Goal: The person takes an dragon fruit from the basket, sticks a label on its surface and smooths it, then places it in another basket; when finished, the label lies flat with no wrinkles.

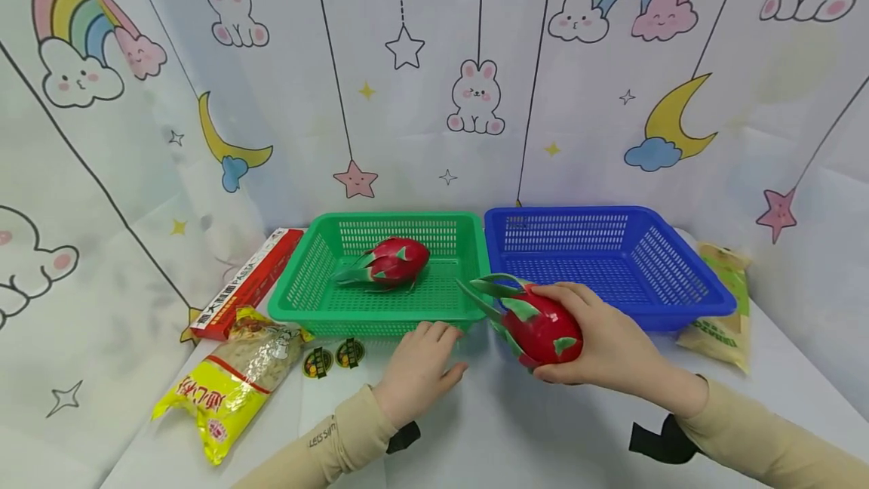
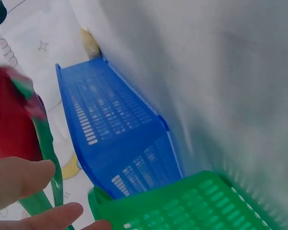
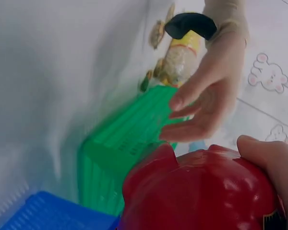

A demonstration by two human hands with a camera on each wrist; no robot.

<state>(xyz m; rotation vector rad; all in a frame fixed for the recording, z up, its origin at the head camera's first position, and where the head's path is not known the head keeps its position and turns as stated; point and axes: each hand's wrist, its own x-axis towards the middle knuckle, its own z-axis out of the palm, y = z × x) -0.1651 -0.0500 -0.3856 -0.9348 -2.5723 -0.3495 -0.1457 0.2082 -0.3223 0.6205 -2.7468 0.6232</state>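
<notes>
A red dragon fruit (image 1: 543,329) with green leaf tips is gripped in my right hand (image 1: 604,338), above the table in front of the two baskets. In the right wrist view the same fruit (image 3: 197,191) fills the lower part, my thumb along its side. My left hand (image 1: 421,368) holds nothing; its fingers are relaxed near the front rim of the green basket (image 1: 312,317). Inside that basket lies another dragon fruit (image 1: 397,259), leaves to the left. Right beside it stands a blue basket (image 1: 577,270) with nothing visible in it.
Left of the green basket lie a red pasta box (image 1: 247,285) and a yellow bag of pasta (image 1: 237,383). Two round dark stickers (image 1: 334,358) are on the table before the basket. A green-beige packet (image 1: 723,315) lies partly behind the blue basket's right side. A patterned curtain (image 1: 434,96) hangs behind.
</notes>
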